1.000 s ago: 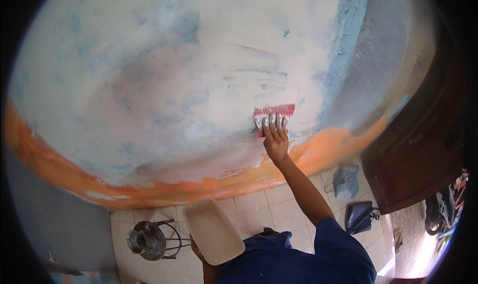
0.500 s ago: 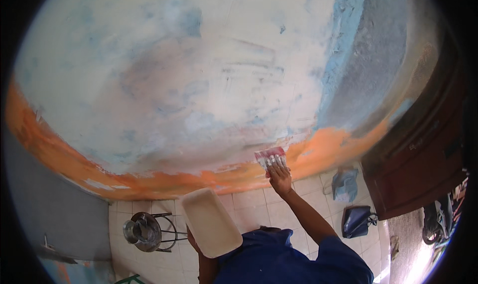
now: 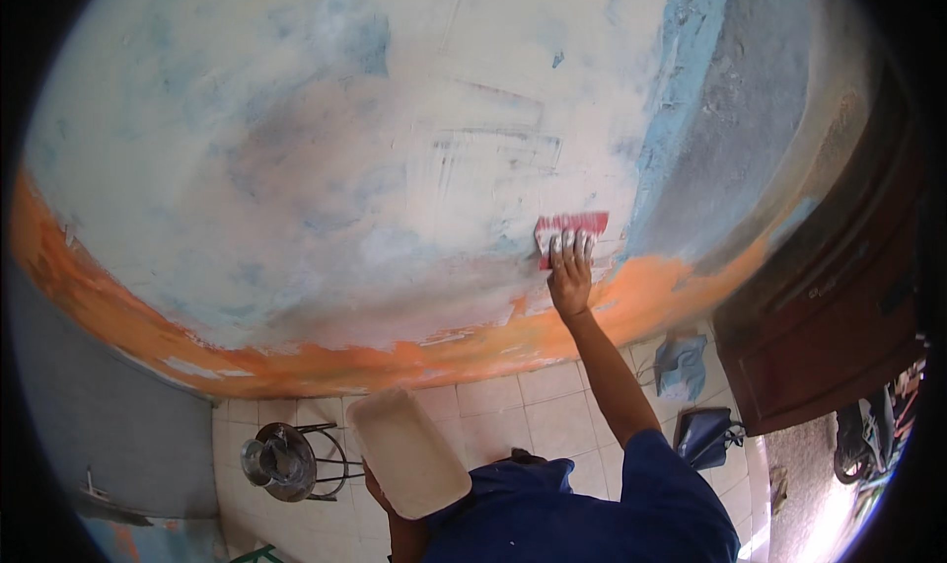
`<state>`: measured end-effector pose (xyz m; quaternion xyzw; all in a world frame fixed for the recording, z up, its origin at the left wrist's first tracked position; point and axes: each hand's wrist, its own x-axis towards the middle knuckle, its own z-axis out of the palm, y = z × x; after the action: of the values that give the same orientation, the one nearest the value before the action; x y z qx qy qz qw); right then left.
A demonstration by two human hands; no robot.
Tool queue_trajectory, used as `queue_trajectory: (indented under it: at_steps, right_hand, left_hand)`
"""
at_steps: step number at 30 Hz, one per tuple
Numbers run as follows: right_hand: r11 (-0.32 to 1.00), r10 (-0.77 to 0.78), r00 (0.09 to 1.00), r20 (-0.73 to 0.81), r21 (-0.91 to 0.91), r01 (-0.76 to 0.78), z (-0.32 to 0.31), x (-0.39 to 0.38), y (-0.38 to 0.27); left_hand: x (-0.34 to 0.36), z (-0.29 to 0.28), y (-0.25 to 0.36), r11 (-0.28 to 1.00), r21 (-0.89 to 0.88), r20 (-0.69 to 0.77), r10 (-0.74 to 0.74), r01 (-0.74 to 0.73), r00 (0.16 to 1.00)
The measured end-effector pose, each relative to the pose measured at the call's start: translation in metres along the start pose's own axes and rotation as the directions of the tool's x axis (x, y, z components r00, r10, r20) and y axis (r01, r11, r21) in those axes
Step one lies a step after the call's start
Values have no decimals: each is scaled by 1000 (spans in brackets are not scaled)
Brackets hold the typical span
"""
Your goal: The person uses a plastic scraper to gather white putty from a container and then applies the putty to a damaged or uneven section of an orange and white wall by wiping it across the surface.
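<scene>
Head view: a flat red scraper (image 3: 572, 233) is pressed against the rough, chalky white wall (image 3: 296, 149) by the spread right hand (image 3: 569, 277). A rectangular cream tray (image 3: 406, 451) is gripped underneath by the left hand (image 3: 377, 486).

The tiled floor (image 3: 552, 415) carries a metal stool (image 3: 286, 459) and bags (image 3: 681, 366).

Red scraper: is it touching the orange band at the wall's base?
No, the right hand presses the red scraper on whitish putty above the orange band.
</scene>
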<state>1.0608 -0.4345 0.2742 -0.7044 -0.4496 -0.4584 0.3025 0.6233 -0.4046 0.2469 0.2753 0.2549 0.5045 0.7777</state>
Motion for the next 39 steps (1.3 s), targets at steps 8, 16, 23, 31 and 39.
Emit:
queue_trajectory:
  at_steps: [8, 16, 23, 31, 39]
  right_hand:
    - [966, 177, 888, 424, 100, -239, -32, -197, -49]
    - [996, 78, 997, -29, 35, -77, -76, 9, -52]
    - [997, 10, 996, -89, 81, -3, 4, 47, -62]
    - [970, 59, 925, 375, 197, -142, 13, -135, -77]
    - [979, 36, 997, 70, 196, -49, -44, -31, -89]
  left_hand:
    - [1, 0, 1, 1000, 16, -7, 9, -8, 1000]
    - [2, 5, -4, 1000, 15, 7, -12, 11, 1000]
    - [3, 5, 0, 1000, 11, 46, -15, 15, 999]
    - [-3, -6, 8, 1000, 11, 18, 7, -7, 1000]
    - [-15, -17, 11, 999, 21, -29, 46, -45, 999]
